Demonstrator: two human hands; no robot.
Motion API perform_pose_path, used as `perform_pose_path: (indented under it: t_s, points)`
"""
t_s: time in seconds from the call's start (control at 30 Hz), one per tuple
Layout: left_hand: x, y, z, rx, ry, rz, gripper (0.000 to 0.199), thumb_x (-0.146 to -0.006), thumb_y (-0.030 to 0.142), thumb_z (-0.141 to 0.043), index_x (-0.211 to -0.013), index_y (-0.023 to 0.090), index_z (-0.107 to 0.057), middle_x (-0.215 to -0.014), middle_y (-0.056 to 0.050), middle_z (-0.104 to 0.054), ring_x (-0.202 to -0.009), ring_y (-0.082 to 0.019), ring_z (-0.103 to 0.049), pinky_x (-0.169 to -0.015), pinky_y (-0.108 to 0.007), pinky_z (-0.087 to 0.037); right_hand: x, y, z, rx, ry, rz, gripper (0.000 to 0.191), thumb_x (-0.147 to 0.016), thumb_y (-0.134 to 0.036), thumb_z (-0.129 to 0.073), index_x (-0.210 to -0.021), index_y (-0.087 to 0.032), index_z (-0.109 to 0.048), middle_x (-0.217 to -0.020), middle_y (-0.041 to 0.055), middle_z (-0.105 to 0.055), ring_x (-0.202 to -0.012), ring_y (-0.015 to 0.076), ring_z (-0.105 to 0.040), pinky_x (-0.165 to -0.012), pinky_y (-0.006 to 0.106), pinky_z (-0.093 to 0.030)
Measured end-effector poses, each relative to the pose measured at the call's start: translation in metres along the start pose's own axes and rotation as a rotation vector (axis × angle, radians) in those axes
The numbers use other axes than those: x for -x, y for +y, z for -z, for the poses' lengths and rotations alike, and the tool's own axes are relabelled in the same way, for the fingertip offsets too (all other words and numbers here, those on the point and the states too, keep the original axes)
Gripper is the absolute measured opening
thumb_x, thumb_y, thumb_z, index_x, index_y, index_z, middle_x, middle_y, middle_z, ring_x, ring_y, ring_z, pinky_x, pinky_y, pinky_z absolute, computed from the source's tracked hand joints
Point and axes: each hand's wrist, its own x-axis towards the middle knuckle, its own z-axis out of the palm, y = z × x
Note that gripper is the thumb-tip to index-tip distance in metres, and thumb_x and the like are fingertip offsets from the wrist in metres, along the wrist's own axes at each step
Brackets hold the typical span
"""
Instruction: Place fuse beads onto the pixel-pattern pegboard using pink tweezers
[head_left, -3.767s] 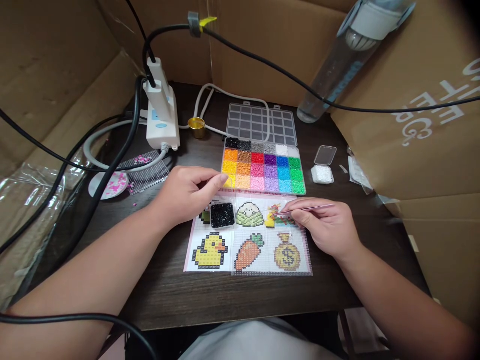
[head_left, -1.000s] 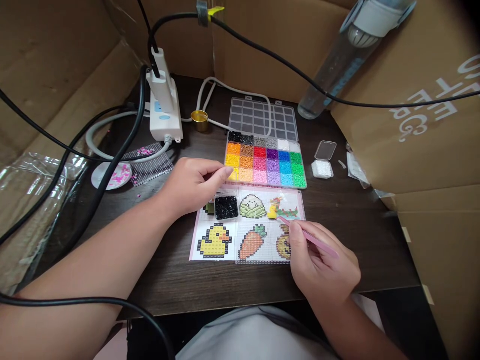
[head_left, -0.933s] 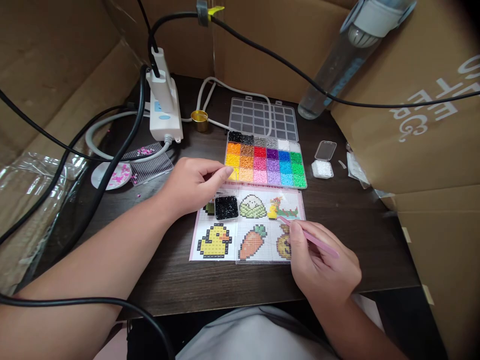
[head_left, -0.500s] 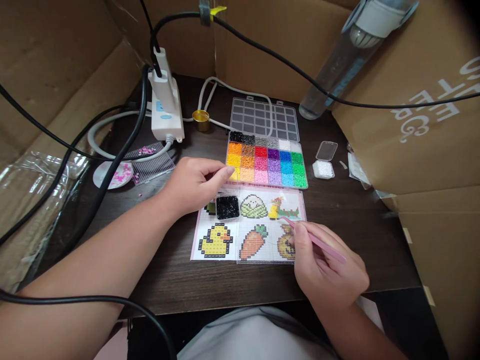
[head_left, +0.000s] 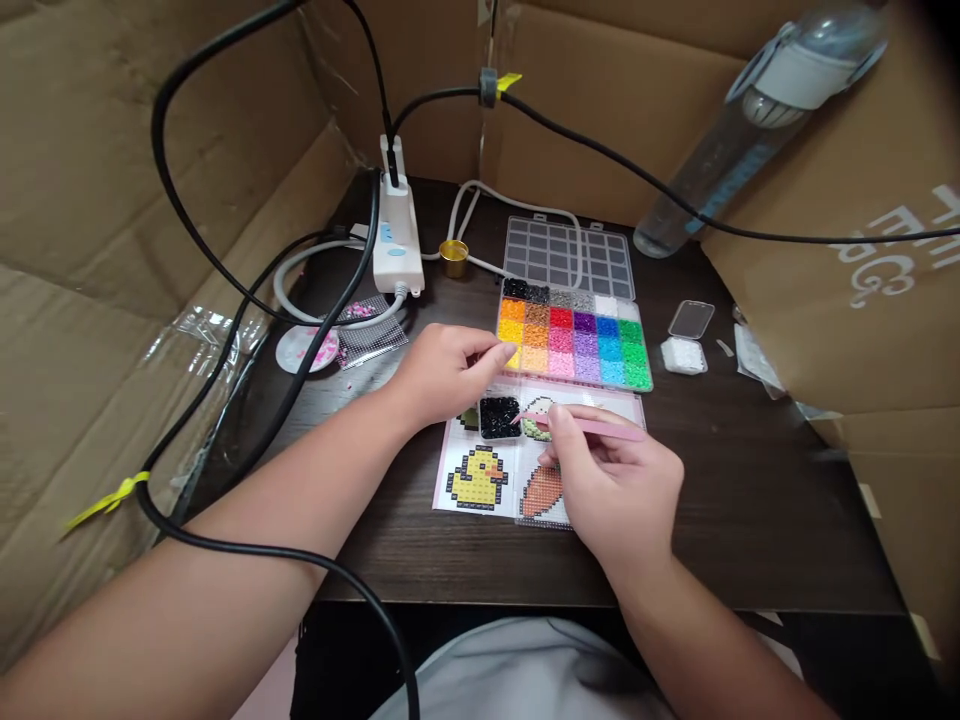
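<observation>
Pink tweezers (head_left: 600,427) are held in my right hand (head_left: 622,480), their tips at the right side of a small clear box of black beads (head_left: 499,417). That box sits on a pattern sheet (head_left: 444,490) with a yellow duck (head_left: 478,480) and a carrot (head_left: 541,492); my right hand hides the sheet's right part. My left hand (head_left: 454,372) is closed, thumb and fingers together, above the box and by the yellow compartments of the multicoloured bead case (head_left: 585,343). Whatever its fingertips may pinch is too small to name.
A power strip (head_left: 397,250) and a gold cup (head_left: 454,258) stand behind. White beads fill a small box (head_left: 683,355) at the right. A bottle (head_left: 720,150) leans against cardboard. Black cables (head_left: 300,550) cross my left forearm. Pink beads lie on a white dish (head_left: 289,350).
My right hand has moved the tweezers left, from the pattern's upper right to the black beads. The view has shifted, while my left hand stays by the bead case.
</observation>
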Motion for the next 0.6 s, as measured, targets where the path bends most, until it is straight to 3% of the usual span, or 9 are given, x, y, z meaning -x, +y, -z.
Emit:
perform_pose_path:
  t_s: [0.1, 0.23, 0.47, 0.6]
  points:
    - [0.000, 0.001, 0.000, 0.004, 0.004, -0.005, 0.041, -0.090, 0.038, -0.050, -0.060, 0.014, -0.064, -0.051, 0.002, -0.048, -0.054, -0.009, -0.042, -0.053, -0.026, -0.026, -0.001, 0.003, -0.001, -0.092, -0.006, -0.122, 0.015, -0.081, -0.026, -0.069, -0.075, -0.015, -0.076, -0.064, 0.0045, -0.071, -0.044, 0.0138, -0.063, -0.041, 0.024, -0.054]
    - [0.000, 0.001, 0.001, 0.012, -0.008, 0.000, 0.043, -0.090, 0.037, -0.050, -0.055, 0.013, -0.058, -0.050, 0.003, -0.039, -0.052, -0.008, -0.036, -0.052, -0.026, -0.024, -0.002, 0.003, 0.002, -0.082, -0.020, -0.178, 0.018, -0.080, -0.029, -0.070, -0.074, -0.013, -0.076, -0.061, 0.0053, -0.071, -0.045, 0.0141, -0.063, -0.042, 0.023, -0.053]
    - [-0.001, 0.000, 0.000, -0.001, 0.000, -0.005, 0.040, -0.090, 0.036, -0.051, -0.058, 0.013, -0.061, -0.051, 0.003, -0.041, -0.052, -0.008, -0.038, -0.052, -0.025, -0.024, -0.005, -0.001, 0.006, -0.035, 0.021, -0.167, 0.019, -0.081, -0.029, -0.070, -0.072, -0.014, -0.076, -0.067, 0.0056, -0.073, -0.052, 0.0149, -0.067, -0.049, 0.024, -0.057]
    - [-0.001, 0.000, 0.000, -0.003, 0.014, 0.000, 0.040, -0.089, 0.036, -0.051, -0.059, 0.013, -0.062, -0.050, 0.003, -0.041, -0.052, -0.008, -0.038, -0.051, -0.025, -0.024, -0.007, 0.000, 0.025, -0.011, 0.127, -0.087, 0.015, -0.081, -0.024, -0.070, -0.072, -0.014, -0.074, -0.066, 0.0049, -0.072, -0.057, 0.0160, -0.069, -0.053, 0.025, -0.057]
